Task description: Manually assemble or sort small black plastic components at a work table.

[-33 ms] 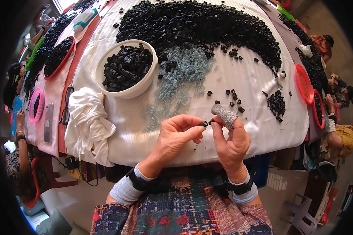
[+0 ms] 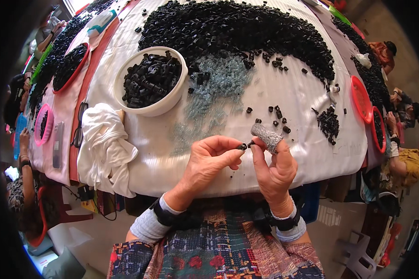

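Note:
My left hand (image 2: 212,157) pinches a small black ring-like plastic part (image 2: 242,146) between thumb and forefinger. Close beside it, my right hand (image 2: 275,171) grips another small black part (image 2: 251,144) at the fingertips. A crinkled silver-grey cylinder (image 2: 267,137) sits at my right forefinger; whether it is held or worn there, I cannot tell. The two black parts are nearly touching above the white cloth (image 2: 167,174). Just beyond my hands lie several loose black parts (image 2: 278,112) and a spread of small clear bluish springs (image 2: 221,81).
A white bowl (image 2: 125,102) full of black parts stands at the left, near a crumpled white cloth (image 2: 104,149). A large black heap (image 2: 233,32) covers the far side. A smaller pile (image 2: 328,122) lies right. Co-workers sit at both sides, near red trays (image 2: 361,99).

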`<state>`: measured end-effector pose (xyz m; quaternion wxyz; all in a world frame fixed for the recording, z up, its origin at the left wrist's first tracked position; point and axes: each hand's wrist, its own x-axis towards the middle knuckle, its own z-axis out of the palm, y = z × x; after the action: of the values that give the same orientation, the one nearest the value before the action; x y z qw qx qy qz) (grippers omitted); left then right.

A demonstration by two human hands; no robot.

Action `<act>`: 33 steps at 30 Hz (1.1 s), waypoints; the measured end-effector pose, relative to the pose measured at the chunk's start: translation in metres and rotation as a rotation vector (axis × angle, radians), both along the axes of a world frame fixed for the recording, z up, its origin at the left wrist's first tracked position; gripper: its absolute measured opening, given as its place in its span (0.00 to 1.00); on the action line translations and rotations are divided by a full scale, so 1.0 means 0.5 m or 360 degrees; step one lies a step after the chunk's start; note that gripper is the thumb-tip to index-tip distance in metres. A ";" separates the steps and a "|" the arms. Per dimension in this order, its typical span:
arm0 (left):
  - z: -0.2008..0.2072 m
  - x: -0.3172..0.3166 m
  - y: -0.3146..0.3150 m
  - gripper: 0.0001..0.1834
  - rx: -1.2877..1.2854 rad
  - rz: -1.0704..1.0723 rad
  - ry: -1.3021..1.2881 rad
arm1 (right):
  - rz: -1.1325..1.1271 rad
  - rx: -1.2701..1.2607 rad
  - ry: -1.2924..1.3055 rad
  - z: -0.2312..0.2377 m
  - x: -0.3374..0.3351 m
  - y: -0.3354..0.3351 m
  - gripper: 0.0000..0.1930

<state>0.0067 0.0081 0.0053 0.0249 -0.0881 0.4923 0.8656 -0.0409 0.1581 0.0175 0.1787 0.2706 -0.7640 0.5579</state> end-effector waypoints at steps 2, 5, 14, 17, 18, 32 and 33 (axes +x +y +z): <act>0.002 0.003 0.001 0.11 -0.0018 0.0010 -0.0007 | 0.0053 0.0078 0.0008 0.002 0.002 0.002 0.14; 0.007 0.007 0.002 0.11 -0.0038 0.0010 0.0002 | 0.0024 0.0171 0.0075 0.003 0.003 0.000 0.13; 0.014 0.013 0.007 0.10 -0.0113 0.0047 -0.0020 | 0.0054 0.0146 0.0225 0.003 0.004 -0.005 0.14; 0.012 0.012 0.011 0.09 -0.0127 0.0068 -0.0052 | 0.0022 0.0162 0.0205 -0.004 0.005 -0.006 0.13; 0.011 0.012 0.011 0.09 -0.0121 0.0071 -0.0056 | 0.0023 0.0159 0.0203 -0.003 0.006 -0.007 0.13; 0.001 0.015 0.011 0.09 -0.0207 0.0046 -0.0166 | 0.0160 0.0537 0.0270 0.007 0.009 0.002 0.16; 0.002 0.014 0.012 0.10 -0.0232 0.0050 -0.0179 | 0.0166 0.0534 0.0269 0.006 0.009 0.001 0.16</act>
<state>0.0137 0.0140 0.0065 0.0326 -0.1458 0.5503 0.8215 -0.0363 0.1585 0.0206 0.1653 0.3815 -0.8136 0.4064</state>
